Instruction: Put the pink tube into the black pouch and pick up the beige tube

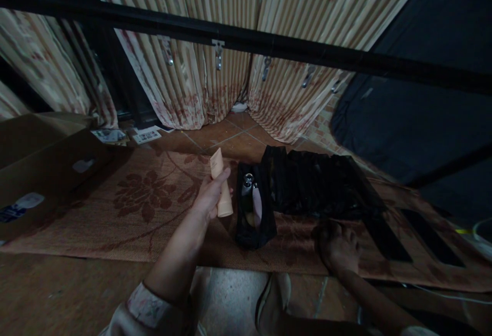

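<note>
Fingers (225,174) of the left hand (209,195) are wrapped around a pale peach tube (222,188), thumb on the near side, holding it above the patterned floor mat (126,208). Its long axis runs from far to near with a slight tilt, the flat crimped end pointing far and up, the cap end low and toward the right. Just to the right of the tube stands a small black pouch (253,223), open at the top, with a silver-capped item (248,179) and something pinkish showing inside. The tube's cap end is near the pouch's left wall but looks apart from it.

On the right, the right hand (338,246) rests palm down on the mat near the front edge of a black pleated organiser (319,184) that lies spread out beyond the pouch. Its fingers look loosely curled against the mat, but it is too dark to tell whether they hold anything. Of the two hands, the left is much closer to the pouch mouth, which lies to the right of the tube and slightly nearer to the camera.

At far left sits a cardboard box (46,166), and striped curtains (215,84) hang behind a dark bar (269,43) across the top of the view.
</note>
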A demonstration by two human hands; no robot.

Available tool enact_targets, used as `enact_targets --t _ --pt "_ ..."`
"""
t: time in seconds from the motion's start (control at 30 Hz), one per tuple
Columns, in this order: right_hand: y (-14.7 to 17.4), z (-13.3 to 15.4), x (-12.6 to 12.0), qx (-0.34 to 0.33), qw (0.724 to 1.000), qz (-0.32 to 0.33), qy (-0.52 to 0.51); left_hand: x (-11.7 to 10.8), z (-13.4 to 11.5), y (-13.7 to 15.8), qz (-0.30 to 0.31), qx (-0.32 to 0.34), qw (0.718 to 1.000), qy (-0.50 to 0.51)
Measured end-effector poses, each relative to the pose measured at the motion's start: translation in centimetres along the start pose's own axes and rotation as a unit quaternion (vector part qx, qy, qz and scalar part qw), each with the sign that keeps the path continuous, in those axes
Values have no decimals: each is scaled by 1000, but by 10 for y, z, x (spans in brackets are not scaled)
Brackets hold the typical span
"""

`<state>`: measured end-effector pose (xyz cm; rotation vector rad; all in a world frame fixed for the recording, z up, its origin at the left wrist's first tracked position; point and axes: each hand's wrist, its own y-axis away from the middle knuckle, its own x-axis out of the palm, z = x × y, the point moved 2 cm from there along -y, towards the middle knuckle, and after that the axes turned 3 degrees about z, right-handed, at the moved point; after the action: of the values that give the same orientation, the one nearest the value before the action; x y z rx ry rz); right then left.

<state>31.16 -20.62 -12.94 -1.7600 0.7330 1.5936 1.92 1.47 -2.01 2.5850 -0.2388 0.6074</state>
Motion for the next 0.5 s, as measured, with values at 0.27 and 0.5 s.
enact_targets --t 0.27,0.5 --pt "-1 -2 3 0 1000 6 2 3 -3 4 33 52 998 -36" --pt "0 -1 2 -4 1000 5 -11 -1 -6 2 17 78 997 -19"
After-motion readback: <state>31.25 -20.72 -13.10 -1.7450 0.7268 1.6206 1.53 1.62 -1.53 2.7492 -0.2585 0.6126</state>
